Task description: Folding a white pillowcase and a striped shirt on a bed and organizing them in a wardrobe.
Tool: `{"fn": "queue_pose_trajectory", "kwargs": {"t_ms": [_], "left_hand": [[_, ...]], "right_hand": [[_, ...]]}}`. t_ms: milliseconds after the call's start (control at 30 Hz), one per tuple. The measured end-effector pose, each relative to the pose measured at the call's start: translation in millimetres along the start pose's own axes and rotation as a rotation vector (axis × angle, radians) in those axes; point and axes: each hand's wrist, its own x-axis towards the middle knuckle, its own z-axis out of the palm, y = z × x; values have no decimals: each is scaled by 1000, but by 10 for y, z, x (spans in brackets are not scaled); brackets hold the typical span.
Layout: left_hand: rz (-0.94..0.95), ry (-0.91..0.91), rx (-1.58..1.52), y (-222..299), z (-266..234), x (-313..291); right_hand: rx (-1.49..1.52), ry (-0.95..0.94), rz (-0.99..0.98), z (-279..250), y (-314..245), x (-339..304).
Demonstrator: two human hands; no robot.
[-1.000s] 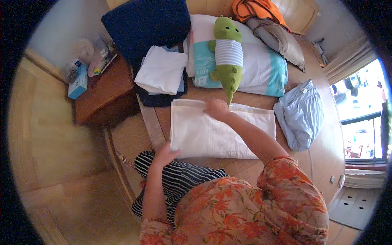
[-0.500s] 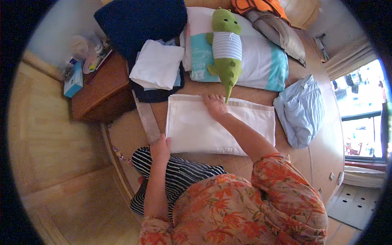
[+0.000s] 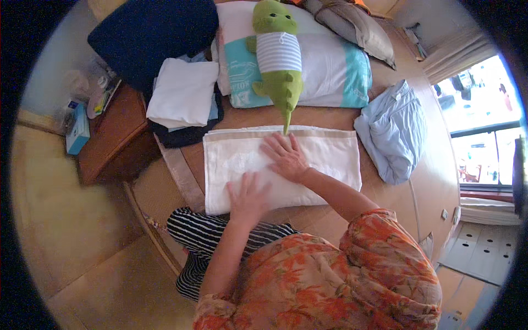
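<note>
A folded white cloth (image 3: 324, 159) with a beige band along its far edge lies in front of me on the bed. My right hand (image 3: 287, 159) rests flat on its middle, fingers spread, close to the beige band. Over the near left part of the same cloth is my left hand (image 3: 247, 197), its fingers apart and blurred by motion. Neither hand grips anything. A green plush toy (image 3: 278, 55) in a striped top lies beyond the cloth, its tail tip reaching the cloth's far edge.
The toy lies on folded white and teal bedding (image 3: 330, 71). Folded white clothing (image 3: 184, 91) sits on dark fabric at the left, near a navy cushion (image 3: 157, 36). Light blue clothing (image 3: 391, 132) lies at the right. A brown bedside cabinet (image 3: 113, 124) holds a blue box (image 3: 78, 129).
My left hand has left the cloth's left edge and moved right onto its surface, fingers spreading. My right hand stays on the cloth, fingers now wider. The whole view has shifted slightly.
</note>
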Motion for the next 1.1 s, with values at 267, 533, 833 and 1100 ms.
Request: {"fn": "queue_pose_trajectory", "kwargs": {"t_ms": [267,533,833,1100], "left_hand": [[-19,-40,31,19,11,-12],[-53,-112,64,-353,-103,-105],[-109,-14,-4,-297,-159,-93],[-98,-9,25,-216,-144,-45]], "right_hand": [[23,58,-9,43,48,-19],[-27,-67,162,15,528,-697],[-72,-28,231,-122,909,-1147],[25,-298,-196,-62,28,-1322]]}}
